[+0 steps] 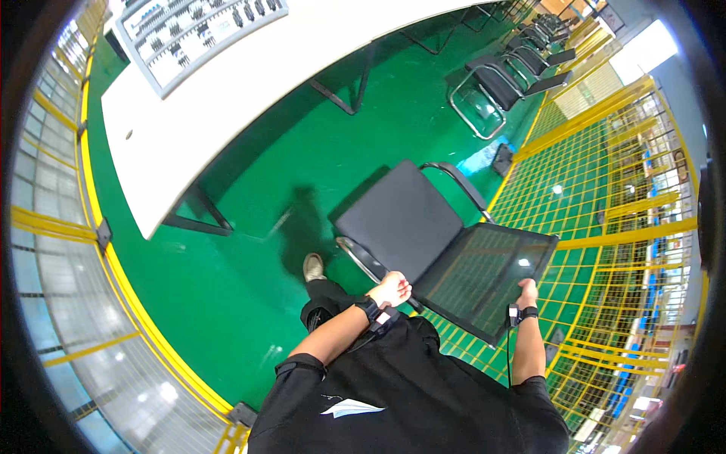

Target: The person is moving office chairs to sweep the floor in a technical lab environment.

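A black chair (pixel 402 221) with a padded seat and a mesh backrest (pixel 482 278) stands before me, its seat towards the white table. My left hand (pixel 391 290) has its fingers curled at the chair's near armrest (pixel 363 258), covering part of it. At the top edge of the backrest, my right hand (pixel 527 292) is closed on the frame, thumb on the mesh side. The far armrest (pixel 462 184) is free of my hands. Both wrists carry strapped devices, and a cable runs from the right one.
A long white table (pixel 227 119) holds a grey-framed tray (pixel 210 42) of small dark parts. Several more chairs (pixel 493 85) line the right side. Yellow mesh fencing (pixel 590 238) runs close behind the chair, and another fence (pixel 93 232) bounds the left. The floor (pixel 255 301) is green.
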A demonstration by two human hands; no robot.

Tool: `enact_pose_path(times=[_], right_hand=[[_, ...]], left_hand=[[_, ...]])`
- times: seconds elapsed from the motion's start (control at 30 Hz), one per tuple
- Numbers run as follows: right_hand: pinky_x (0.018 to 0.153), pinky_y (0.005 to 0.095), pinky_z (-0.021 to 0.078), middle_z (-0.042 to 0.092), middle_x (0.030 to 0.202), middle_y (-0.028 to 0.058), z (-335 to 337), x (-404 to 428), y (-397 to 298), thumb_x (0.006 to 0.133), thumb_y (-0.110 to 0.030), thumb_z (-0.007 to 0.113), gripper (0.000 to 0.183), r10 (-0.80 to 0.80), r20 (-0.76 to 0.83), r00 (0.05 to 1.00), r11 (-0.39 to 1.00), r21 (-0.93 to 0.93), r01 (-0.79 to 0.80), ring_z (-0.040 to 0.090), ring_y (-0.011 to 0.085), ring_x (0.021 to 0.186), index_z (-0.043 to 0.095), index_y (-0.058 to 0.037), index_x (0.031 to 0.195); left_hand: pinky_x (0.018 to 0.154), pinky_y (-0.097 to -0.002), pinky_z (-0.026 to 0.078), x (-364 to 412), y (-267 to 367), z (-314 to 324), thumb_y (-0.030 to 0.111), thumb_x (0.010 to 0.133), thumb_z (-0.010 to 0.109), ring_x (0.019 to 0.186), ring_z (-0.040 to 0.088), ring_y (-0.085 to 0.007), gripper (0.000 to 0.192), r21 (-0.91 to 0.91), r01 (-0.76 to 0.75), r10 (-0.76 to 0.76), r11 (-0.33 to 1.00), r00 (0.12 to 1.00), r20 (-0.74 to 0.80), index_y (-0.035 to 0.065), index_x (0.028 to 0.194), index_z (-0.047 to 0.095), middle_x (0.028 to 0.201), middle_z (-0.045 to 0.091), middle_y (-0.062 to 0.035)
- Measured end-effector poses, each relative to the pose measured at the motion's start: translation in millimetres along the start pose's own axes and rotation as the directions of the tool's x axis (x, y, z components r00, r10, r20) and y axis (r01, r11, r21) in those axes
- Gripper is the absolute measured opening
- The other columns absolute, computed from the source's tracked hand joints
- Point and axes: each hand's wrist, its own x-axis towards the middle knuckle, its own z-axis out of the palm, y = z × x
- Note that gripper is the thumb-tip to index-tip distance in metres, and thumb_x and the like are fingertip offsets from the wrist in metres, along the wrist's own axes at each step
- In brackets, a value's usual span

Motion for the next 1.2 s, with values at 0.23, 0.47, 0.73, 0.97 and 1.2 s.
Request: enact_pose_path(times=[0.23,0.47,0.73,0.97,1.2], right_hand=[[0.066,0.0368,0.0412,0.059,0.076,0.0169,1,-23,-10,0.055,-0.025,0.047,0.027,-0.149,-0.247,0.957,0.887,-0.460,0.019,0.055,0.0292,0.073,0.061,-0.0026,0.064],[0.084,0.0420,0.0378,0.052,0.106,0.0175,33,-77,-46,0.065,-0.026,0.041,0.046,-0.026,-0.498,0.867,0.776,-0.556,-0.296,0.048,0.0343,0.099,0.050,-0.0069,0.106],[0.086,0.0449,0.0345,0.049,0.111,0.0156,43,-61,-44,0.071,-0.027,0.041,0.047,0.123,-0.599,0.792,0.693,-0.519,-0.500,0.046,0.0332,0.103,0.041,-0.0051,0.112],[0.083,0.0407,0.0380,0.053,0.104,0.0110,54,-60,-22,0.069,-0.033,0.050,0.041,-0.008,-0.849,0.528,0.498,-0.461,-0.734,0.051,0.0294,0.097,0.047,-0.0087,0.103],[0.078,0.0435,0.0422,0.043,0.106,0.0249,114,-25,18,0.068,-0.031,0.053,0.051,0.178,-0.943,0.282,0.697,-0.081,-0.712,0.046,0.0397,0.096,0.037,0.0023,0.104]], left_hand=[[0.059,-0.0280,0.041,-53,111,-30,0.007,0.065,0.046,0.060,0.046,-0.0172,0.005,0.025,-0.054,0.052,0.998,0.995,0.079,0.0067,0.060,0.043,0.061,0.046,-0.0034],[0.058,-0.0269,0.040,-106,234,3,0.004,0.069,0.046,0.051,0.046,-0.0159,0.013,-0.003,-0.189,0.189,0.982,0.980,-0.062,0.0051,0.056,0.045,0.050,0.045,-0.0038],[0.053,-0.0265,0.037,-108,304,53,0.001,0.070,0.045,0.049,0.041,-0.0151,0.017,-0.200,-0.106,0.146,0.974,0.970,0.197,0.0056,0.055,0.041,0.050,0.040,-0.0022],[0.053,-0.0266,0.034,-82,387,115,0.003,0.072,0.043,0.050,0.037,-0.0143,0.013,-0.214,-0.170,0.155,0.962,0.984,-0.087,0.0046,0.060,0.040,0.053,0.038,-0.0016],[0.053,-0.0266,0.036,-33,486,225,0.005,0.070,0.043,0.051,0.041,-0.0145,0.008,-0.027,-0.180,0.177,0.983,0.979,-0.104,0.0041,0.062,0.043,0.054,0.041,-0.0028]])
